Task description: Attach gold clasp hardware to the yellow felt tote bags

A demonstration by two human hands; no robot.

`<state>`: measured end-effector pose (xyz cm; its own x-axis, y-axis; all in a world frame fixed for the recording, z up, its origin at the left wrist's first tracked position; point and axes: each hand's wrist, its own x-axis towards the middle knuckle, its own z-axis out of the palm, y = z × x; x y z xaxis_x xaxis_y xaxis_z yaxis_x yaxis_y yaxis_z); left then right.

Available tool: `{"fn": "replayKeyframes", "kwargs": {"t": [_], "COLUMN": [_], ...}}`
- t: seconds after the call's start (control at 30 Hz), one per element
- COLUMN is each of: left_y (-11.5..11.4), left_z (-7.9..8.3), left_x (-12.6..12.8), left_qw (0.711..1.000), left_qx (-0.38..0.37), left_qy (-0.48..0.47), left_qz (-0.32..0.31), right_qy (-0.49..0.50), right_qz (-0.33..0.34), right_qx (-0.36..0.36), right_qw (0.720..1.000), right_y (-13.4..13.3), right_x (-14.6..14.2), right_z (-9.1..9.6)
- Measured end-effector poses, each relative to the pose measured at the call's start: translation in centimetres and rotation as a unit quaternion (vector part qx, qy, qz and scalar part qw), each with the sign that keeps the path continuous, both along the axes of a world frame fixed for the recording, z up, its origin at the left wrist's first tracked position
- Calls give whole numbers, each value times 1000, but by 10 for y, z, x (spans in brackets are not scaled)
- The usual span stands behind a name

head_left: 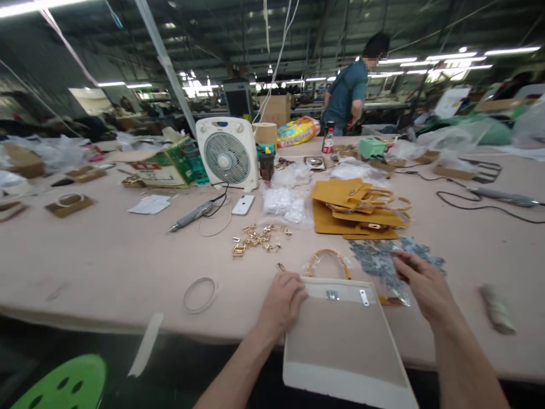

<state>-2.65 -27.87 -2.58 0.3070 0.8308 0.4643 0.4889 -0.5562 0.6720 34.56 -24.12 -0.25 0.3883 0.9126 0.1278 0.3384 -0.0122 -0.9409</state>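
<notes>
A beige-lined bag panel (340, 335) lies at the table's front edge, its lower end overhanging. An orange-brown handle (327, 255) in clear film arches from its top. Two small metal plates sit near the panel's upper edge: one square plate (332, 295) and one oblong plate (364, 297). My left hand (283, 301) is closed with curled fingers on the panel's upper left corner. Just beyond it is a small gold-coloured fitting (280, 266). Over a pile of grey metal plates (374, 258), my right hand (421, 281) is closed in a pinch; whatever is between its fingertips cannot be made out.
Gold-coloured fittings (255, 238) lie scattered ahead. Behind are mustard bag pieces (340, 213), a plastic packet (285, 205), a phone (243, 205), an electric screwdriver (191, 216) and a fan (227, 153). A tape ring (200, 295) lies left. A person (347, 91) stands across the table.
</notes>
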Motion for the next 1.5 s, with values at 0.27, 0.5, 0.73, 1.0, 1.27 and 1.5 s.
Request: {"fn": "replayKeyframes", "kwargs": {"t": [0.27, 0.5, 0.73, 1.0, 1.27, 1.5], "left_y": [-1, 1, -1, 0, 0, 0], "left_z": [5, -1, 0, 1, 0, 0], "left_x": [-9, -11, -10, -10, -11, -11], "left_qw": [998, 998, 998, 998, 998, 998], "left_qx": [-55, -52, -47, -49, -53, -51], "left_qy": [-6, -23, -37, -40, -38, -37], "left_qz": [-12, 1, 7, 5, 7, 2], "right_qy": [15, -79, -140, -157, -203, -241], "right_qz": [316, 327, 357, 366, 357, 336], "right_qx": [-30, -27, -54, -70, -87, -82], "right_qw": [948, 941, 922, 915, 908, 907], "right_y": [-24, -22, -23, -18, -11, -11], "right_x": [-168, -185, -190, -187, -191, -195], "right_z": [44, 18, 24, 24, 24, 23]}}
